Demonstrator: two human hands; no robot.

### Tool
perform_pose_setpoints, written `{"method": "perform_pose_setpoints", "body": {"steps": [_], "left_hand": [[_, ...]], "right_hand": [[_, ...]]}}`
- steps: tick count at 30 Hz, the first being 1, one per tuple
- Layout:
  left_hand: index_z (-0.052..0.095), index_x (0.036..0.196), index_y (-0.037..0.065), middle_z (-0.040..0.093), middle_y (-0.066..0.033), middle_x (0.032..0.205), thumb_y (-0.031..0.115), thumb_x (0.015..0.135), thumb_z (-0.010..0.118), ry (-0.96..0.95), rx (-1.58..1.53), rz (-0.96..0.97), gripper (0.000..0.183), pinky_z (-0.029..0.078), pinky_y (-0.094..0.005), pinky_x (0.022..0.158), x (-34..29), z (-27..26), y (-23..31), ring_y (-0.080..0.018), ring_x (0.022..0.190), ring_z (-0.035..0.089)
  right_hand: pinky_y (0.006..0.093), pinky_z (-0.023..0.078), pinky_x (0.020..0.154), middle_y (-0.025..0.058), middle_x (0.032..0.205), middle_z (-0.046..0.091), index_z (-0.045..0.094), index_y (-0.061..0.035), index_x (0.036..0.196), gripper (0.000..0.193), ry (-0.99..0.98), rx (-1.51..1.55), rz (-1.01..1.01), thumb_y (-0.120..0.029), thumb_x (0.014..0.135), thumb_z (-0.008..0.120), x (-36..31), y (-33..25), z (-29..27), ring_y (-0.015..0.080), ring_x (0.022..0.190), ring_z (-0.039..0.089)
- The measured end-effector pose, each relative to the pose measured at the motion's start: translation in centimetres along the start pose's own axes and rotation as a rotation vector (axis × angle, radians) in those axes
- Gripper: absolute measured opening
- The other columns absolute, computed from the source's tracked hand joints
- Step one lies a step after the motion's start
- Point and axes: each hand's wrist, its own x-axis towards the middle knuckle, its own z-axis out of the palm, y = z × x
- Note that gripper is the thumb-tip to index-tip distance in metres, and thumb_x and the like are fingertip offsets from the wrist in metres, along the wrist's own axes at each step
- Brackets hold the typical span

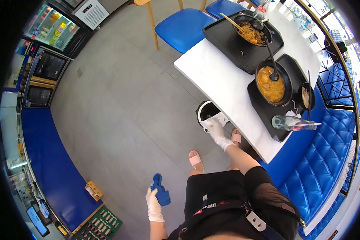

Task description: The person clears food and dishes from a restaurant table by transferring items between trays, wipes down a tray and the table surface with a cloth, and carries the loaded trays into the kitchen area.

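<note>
My left hand [154, 205], in a white glove, is closed on a blue cloth [161, 190] that hangs over the floor. My right hand [216, 131], gloved as well, reaches down past the table edge to a small round trash bin [204, 113] with a white rim and a dark inside. Its fingers are bent at the bin's near rim and look slightly blurred. The bin stands on the floor, partly tucked below the white table [204, 66].
Two black trays [244, 56] on the table carry a noodle bowl [252, 32], a bowl of orange stew [271, 84], a small bowl [306, 96] and a glass bottle [294, 123]. Blue chairs [184, 26] stand ahead, a blue padded bench [322, 160] right, a blue counter [44, 148] left.
</note>
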Motion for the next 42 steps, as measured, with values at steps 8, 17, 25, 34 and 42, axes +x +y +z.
{"method": "perform_pose_setpoints", "body": {"steps": [8, 17, 25, 34, 42], "left_hand": [[0.054, 0.12, -0.001, 0.063, -0.0121, 0.092, 0.004, 0.084, 0.048, -0.015, 0.086, -0.138, 0.037, 0.054, -0.0349, 0.068, 3.1, 3.0, -1.9, -0.0238, 0.078, 0.063], [0.052, 0.124, 0.0, 0.061, -0.0121, 0.098, 0.002, 0.085, 0.046, -0.179, 0.173, -0.063, 0.04, 0.054, -0.0346, 0.073, 3.6, 9.6, 0.6, -0.0231, 0.082, 0.062], [0.039, 0.138, 0.002, 0.047, -0.0122, 0.133, 0.048, 0.099, 0.037, -0.741, -0.027, 0.17, 0.06, 0.037, -0.0392, 0.104, -6.1, 21.7, 5.6, -0.0236, 0.121, 0.047], [0.05, 0.129, -0.005, 0.061, -0.0165, 0.12, 0.031, 0.1, 0.046, -0.946, 0.633, 0.323, 0.046, 0.047, -0.0372, 0.094, -13.7, 31.5, 6.5, -0.0241, 0.107, 0.06], [0.058, 0.119, -0.004, 0.065, -0.0115, 0.108, 0.009, 0.095, 0.055, -0.66, 0.543, 0.612, 0.027, 0.047, -0.0284, 0.09, -17.5, 39.5, 5.1, -0.017, 0.1, 0.061]], "right_hand": [[0.0402, 0.041, 0.098, 0.0215, 0.119, 0.059, 0.057, -0.0046, 0.12, 0.033, 0.061, -0.196, 0.439, -0.013, 0.09, 0.045, 10.5, 15.3, 6.9, 0.0371, 0.113, 0.054], [0.0447, 0.047, 0.086, 0.022, 0.101, 0.065, 0.065, -0.0014, 0.101, 0.031, -0.242, -0.233, 0.233, -0.026, 0.086, 0.053, 5.2, 5.0, 1.7, 0.0358, 0.097, 0.061], [0.0388, 0.032, 0.109, 0.0224, 0.15, 0.023, 0.024, -0.0057, 0.147, 0.079, -0.573, 0.495, -0.279, -0.028, 0.084, 0.066, -10.4, -11.5, -13.1, 0.037, 0.132, 0.037], [0.0347, 0.047, 0.092, 0.0123, 0.106, 0.064, 0.065, -0.0044, 0.11, 0.039, -0.308, 0.504, -0.04, 0.003, 0.072, 0.057, -11.7, -8.0, -40.8, 0.0266, 0.106, 0.06], [0.0271, 0.046, 0.091, 0.0086, 0.111, 0.064, 0.061, 0.0031, 0.113, 0.04, 0.524, 0.427, -0.064, 0.003, 0.075, 0.051, 0.7, 0.7, -61.0, 0.016, 0.101, 0.06]]}}
